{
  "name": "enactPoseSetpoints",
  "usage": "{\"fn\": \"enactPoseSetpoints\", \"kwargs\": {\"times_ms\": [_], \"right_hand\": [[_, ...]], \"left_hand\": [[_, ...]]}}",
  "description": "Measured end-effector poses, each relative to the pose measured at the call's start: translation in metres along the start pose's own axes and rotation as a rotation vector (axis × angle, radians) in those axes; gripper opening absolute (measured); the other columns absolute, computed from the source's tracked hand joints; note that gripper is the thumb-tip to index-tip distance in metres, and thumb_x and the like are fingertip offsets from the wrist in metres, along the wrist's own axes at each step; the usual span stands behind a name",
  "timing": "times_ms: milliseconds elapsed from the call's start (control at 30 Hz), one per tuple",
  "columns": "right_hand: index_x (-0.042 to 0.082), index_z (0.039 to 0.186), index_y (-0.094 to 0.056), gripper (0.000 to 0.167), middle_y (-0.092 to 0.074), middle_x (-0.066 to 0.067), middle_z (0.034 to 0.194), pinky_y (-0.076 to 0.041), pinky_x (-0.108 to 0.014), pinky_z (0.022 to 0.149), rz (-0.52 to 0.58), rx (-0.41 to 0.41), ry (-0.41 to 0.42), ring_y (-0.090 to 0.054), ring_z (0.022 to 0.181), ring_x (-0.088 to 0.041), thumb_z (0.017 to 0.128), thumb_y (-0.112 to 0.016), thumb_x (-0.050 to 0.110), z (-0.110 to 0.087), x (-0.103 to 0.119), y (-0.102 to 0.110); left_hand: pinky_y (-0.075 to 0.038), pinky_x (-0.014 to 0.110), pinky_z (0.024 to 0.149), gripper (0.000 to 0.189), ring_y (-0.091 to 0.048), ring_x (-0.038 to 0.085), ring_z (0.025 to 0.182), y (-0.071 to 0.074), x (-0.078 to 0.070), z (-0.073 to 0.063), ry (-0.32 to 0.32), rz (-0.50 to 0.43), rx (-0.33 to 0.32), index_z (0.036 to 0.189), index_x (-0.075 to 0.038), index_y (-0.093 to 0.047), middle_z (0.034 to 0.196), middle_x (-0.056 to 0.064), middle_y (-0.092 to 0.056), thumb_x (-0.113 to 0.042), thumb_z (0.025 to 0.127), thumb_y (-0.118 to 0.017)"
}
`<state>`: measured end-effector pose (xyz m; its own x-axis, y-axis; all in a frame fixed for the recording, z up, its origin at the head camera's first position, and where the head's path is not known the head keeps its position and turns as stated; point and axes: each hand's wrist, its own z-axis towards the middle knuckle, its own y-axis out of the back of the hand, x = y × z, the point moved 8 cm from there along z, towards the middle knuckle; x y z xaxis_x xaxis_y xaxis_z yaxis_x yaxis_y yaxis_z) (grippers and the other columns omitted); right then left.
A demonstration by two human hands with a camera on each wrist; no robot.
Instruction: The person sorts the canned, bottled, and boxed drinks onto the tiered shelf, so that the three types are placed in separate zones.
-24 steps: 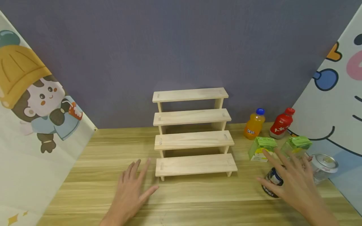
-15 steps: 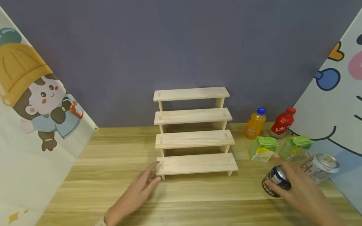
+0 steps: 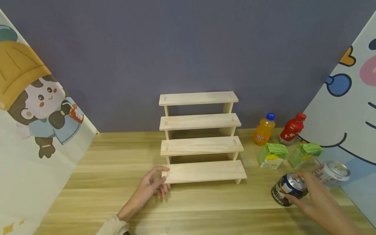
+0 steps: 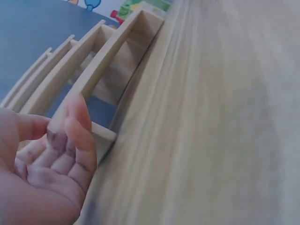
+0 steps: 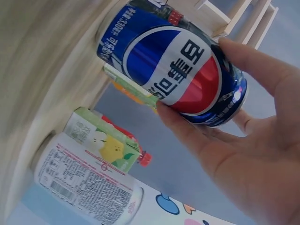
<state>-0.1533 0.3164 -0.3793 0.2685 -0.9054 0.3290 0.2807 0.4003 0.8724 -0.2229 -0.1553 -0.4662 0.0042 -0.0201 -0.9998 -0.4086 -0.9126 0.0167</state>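
Note:
A four-step display stand of pale wood (image 3: 202, 171) stands mid-table in the head view. My left hand (image 3: 151, 184) grips the left end of its lowest step; in the left wrist view the curled fingers (image 4: 77, 140) go round the board's end. At the right, my right hand (image 3: 320, 205) holds a blue cola can (image 3: 283, 189) near its top. Close up in the right wrist view, thumb and fingers lie on either side of the upright can (image 5: 168, 70), whose base is right at the tabletop.
Right of the stand are an orange soda bottle (image 3: 263, 132), a red bottle (image 3: 292, 130), two green juice cartons (image 3: 272, 156) and a white can (image 3: 332, 174) beside my right hand. A dark wall (image 3: 194, 49) rises behind; printed side panels (image 3: 29, 176) flank the table.
My left hand has moved right and taken hold of the lowest step's end. The right hand has lowered and closed around the cola can. The stand and other drinks stay put.

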Motion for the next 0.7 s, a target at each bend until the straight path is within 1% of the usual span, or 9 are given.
{"fn": "enactPoseSetpoints", "kwargs": {"times_ms": [33, 133, 267, 333, 400, 533, 600, 667, 700], "right_hand": [[-0.002, 0.116, -0.050, 0.075, -0.061, -0.021, 0.105, -0.055, -0.035, 0.054, 0.013, -0.001, -0.001, -0.063, 0.087, -0.038, 0.059, -0.096, 0.010, -0.001, -0.001, -0.001], [0.000, 0.114, -0.052, 0.074, -0.065, -0.020, 0.100, -0.055, -0.031, 0.053, 0.004, -0.030, 0.008, -0.065, 0.080, -0.034, 0.056, -0.097, 0.010, -0.003, -0.003, 0.000], [0.002, 0.111, -0.055, 0.072, -0.067, -0.018, 0.095, -0.054, -0.030, 0.050, -0.024, -0.070, 0.019, -0.065, 0.072, -0.031, 0.053, -0.097, 0.009, -0.003, -0.002, 0.001], [0.003, 0.109, -0.055, 0.070, -0.067, -0.019, 0.094, -0.054, -0.032, 0.049, -0.028, -0.080, 0.026, -0.065, 0.072, -0.032, 0.053, -0.097, 0.008, -0.002, 0.000, 0.001], [0.003, 0.109, -0.056, 0.068, -0.067, -0.021, 0.095, -0.055, -0.036, 0.049, -0.014, -0.073, 0.025, -0.066, 0.074, -0.034, 0.054, -0.096, 0.008, -0.001, 0.001, -0.001], [0.004, 0.109, -0.057, 0.065, -0.067, -0.025, 0.099, -0.057, -0.044, 0.051, 0.018, -0.062, 0.023, -0.067, 0.078, -0.040, 0.057, -0.096, 0.010, -0.001, 0.007, -0.004], [0.004, 0.111, -0.058, 0.064, -0.066, -0.026, 0.103, -0.057, -0.048, 0.054, 0.032, -0.046, 0.007, -0.067, 0.081, -0.042, 0.061, -0.095, 0.013, -0.001, 0.009, -0.007], [0.004, 0.113, -0.058, 0.062, -0.064, -0.029, 0.109, -0.057, -0.055, 0.060, 0.031, -0.019, -0.029, -0.066, 0.086, -0.046, 0.065, -0.094, 0.018, 0.000, 0.010, -0.011], [0.003, 0.115, -0.058, 0.063, -0.064, -0.030, 0.110, -0.057, -0.058, 0.063, 0.031, -0.018, -0.031, -0.066, 0.087, -0.046, 0.066, -0.094, 0.019, 0.002, 0.012, -0.012]], "left_hand": [[-0.056, 0.023, 0.051, 0.042, -0.065, 0.017, 0.060, -0.002, 0.004, 0.000, 0.008, -0.047, 0.024, 0.143, -0.004, -0.040, 0.078, 0.012, -0.069, -0.022, 0.106, -0.050], [-0.055, 0.022, 0.053, 0.042, -0.066, 0.016, 0.062, -0.006, 0.011, 0.000, 0.012, -0.169, 0.096, 0.144, -0.002, -0.036, 0.079, 0.008, -0.071, -0.021, 0.108, -0.046], [-0.056, 0.021, 0.058, 0.040, -0.069, 0.017, 0.069, -0.007, 0.014, 0.001, -0.017, -0.263, 0.158, 0.145, 0.000, -0.035, 0.086, 0.008, -0.073, -0.018, 0.109, -0.041], [-0.057, 0.021, 0.061, 0.039, -0.071, 0.018, 0.072, -0.006, 0.014, 0.002, -0.031, -0.279, 0.169, 0.144, 0.000, -0.036, 0.089, 0.009, -0.074, -0.016, 0.109, -0.040], [-0.058, 0.021, 0.062, 0.038, -0.071, 0.018, 0.074, -0.006, 0.013, 0.002, -0.041, -0.282, 0.180, 0.144, 0.000, -0.037, 0.091, 0.009, -0.074, -0.015, 0.109, -0.038], [-0.059, 0.023, 0.064, 0.037, -0.072, 0.018, 0.074, -0.007, 0.015, 0.002, -0.038, -0.285, 0.184, 0.144, 0.000, -0.038, 0.091, 0.009, -0.074, -0.014, 0.109, -0.038], [-0.060, 0.024, 0.065, 0.037, -0.071, 0.018, 0.073, -0.008, 0.016, 0.002, -0.034, -0.286, 0.177, 0.144, 0.000, -0.038, 0.090, 0.008, -0.074, -0.014, 0.109, -0.038], [-0.060, 0.024, 0.065, 0.037, -0.071, 0.018, 0.073, -0.008, 0.016, 0.001, -0.032, -0.289, 0.170, 0.144, 0.000, -0.038, 0.090, 0.008, -0.074, -0.014, 0.109, -0.039], [-0.060, 0.024, 0.065, 0.037, -0.071, 0.018, 0.073, -0.008, 0.016, 0.001, -0.033, -0.290, 0.168, 0.144, 0.000, -0.037, 0.090, 0.008, -0.074, -0.014, 0.109, -0.039]]}}
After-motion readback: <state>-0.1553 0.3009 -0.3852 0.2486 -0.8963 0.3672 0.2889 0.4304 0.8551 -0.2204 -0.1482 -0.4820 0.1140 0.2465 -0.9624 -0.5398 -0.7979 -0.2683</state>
